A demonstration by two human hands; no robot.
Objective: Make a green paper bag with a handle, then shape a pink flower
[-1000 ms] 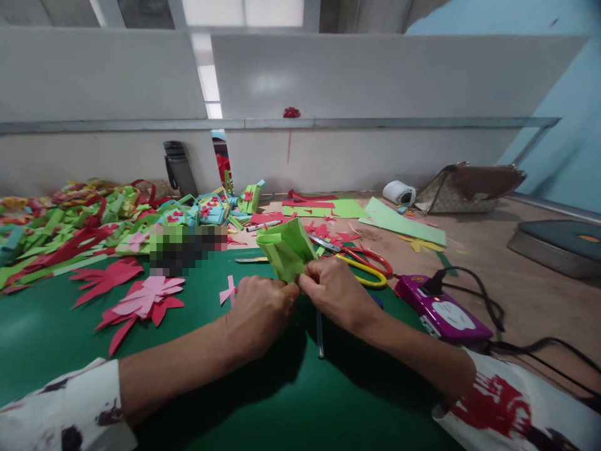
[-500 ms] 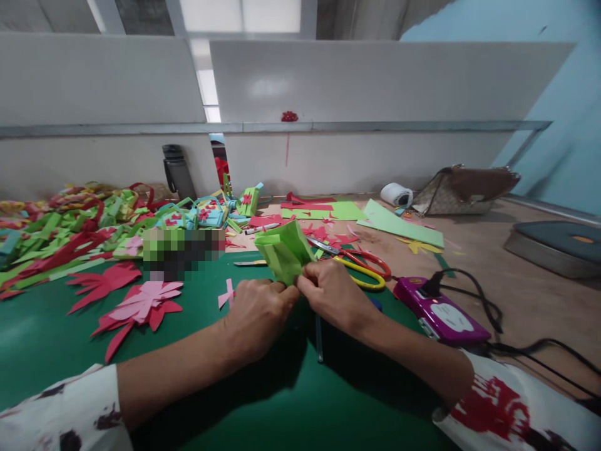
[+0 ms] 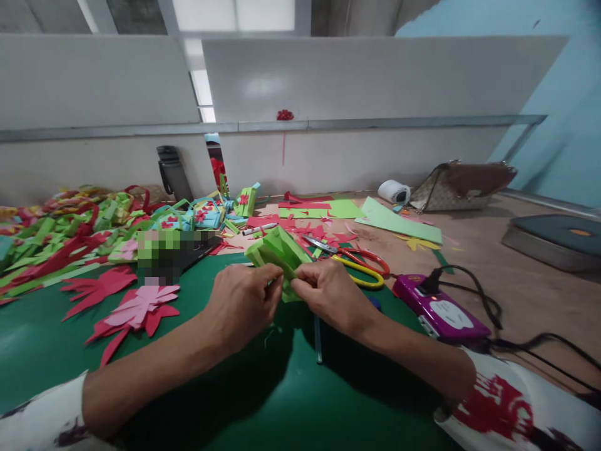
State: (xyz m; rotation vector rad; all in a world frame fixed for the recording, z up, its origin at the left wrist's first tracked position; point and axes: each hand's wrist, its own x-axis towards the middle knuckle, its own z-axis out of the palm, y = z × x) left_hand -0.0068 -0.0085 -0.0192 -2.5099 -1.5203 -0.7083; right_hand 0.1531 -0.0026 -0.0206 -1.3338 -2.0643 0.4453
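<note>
One folded green paper [image 3: 280, 245] is pinched by the right hand [image 3: 334, 293] above the bench [image 3: 300, 401], but whether the curled left hand [image 3: 240, 304] is clamped on anything cannot be told.

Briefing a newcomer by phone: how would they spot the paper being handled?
Start at the green mat. Near its far edge, between the left hand and right hand, is a folded lime paper. Only it is gripped; other green papers lie farther off.
</note>
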